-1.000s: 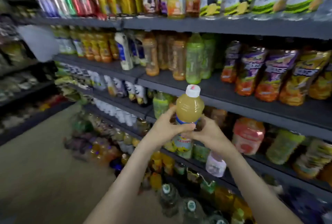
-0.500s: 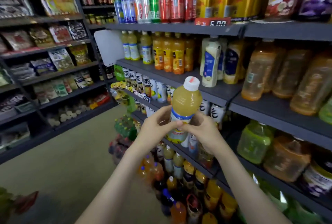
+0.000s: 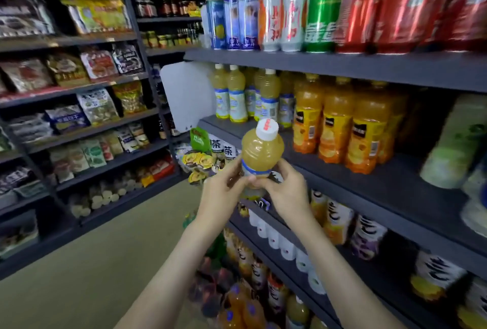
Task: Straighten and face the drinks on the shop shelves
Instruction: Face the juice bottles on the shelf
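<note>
Head view: left hand (image 3: 222,191) and right hand (image 3: 286,194) clasp a pale juice bottle (image 3: 261,156); next, I'd guess, it joins the matching bottles (image 3: 237,96) above centre.

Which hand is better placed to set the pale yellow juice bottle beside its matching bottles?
Probably the right hand: it is nearer the shelf. The matching bottles stand up-left; both hands hold the pale yellow juice bottle.

Bottle of cloudy yellow juice (image 3: 262,156): clear plastic, white screw cap with a red mark, blue-edged label band round the waist; it was held upright with a slight tilt, in mid-air, near the front edge of the dark middle shelf (image 3: 342,170). Matching yellow juice bottles (image 3: 238,96) stood upright in a row at the shelf's far left end, with orange juice bottles (image 3: 337,123) just right of them.
</note>
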Tool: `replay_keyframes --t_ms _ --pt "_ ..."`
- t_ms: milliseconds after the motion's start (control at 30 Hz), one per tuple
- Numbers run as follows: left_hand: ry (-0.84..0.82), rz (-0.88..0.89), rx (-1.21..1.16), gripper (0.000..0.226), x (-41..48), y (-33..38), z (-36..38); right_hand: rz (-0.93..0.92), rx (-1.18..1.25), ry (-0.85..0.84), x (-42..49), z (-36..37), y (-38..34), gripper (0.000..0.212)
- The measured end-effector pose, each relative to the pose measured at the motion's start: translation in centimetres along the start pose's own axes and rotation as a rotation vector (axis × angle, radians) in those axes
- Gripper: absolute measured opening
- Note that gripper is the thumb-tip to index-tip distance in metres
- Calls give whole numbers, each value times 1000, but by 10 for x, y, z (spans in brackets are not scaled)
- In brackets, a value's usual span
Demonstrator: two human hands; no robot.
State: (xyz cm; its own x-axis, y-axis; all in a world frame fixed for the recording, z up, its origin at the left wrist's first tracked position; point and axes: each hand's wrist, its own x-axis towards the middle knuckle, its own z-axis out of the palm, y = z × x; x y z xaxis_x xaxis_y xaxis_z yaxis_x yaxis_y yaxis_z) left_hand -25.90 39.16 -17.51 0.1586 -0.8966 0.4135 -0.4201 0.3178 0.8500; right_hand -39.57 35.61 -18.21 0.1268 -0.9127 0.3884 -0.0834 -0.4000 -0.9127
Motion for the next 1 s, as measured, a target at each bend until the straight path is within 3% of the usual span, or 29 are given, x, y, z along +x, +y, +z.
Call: replay_keyframes --t_ms 133,367,467,633,733,1000 --pt "-91 97 69 38 89 -51 -18 0 13 221 66 49 26 41" --pt "-380 241 54 54 210 -124 -45 49 -91 584 164 114 57 50" --pt "-426 282 -7 63 242 -148 -51 80 -143 618 191 129 58 52" --pt "-367 327 8 54 284 -181 -45 116 -342 656 223 139 66 45" --pt "-376 313 -4 54 297 -188 -38 170 -344 741 241 140 76 40" --pt "-525 238 -10 63 310 -183 -16 118 -523 702 260 150 104 59"
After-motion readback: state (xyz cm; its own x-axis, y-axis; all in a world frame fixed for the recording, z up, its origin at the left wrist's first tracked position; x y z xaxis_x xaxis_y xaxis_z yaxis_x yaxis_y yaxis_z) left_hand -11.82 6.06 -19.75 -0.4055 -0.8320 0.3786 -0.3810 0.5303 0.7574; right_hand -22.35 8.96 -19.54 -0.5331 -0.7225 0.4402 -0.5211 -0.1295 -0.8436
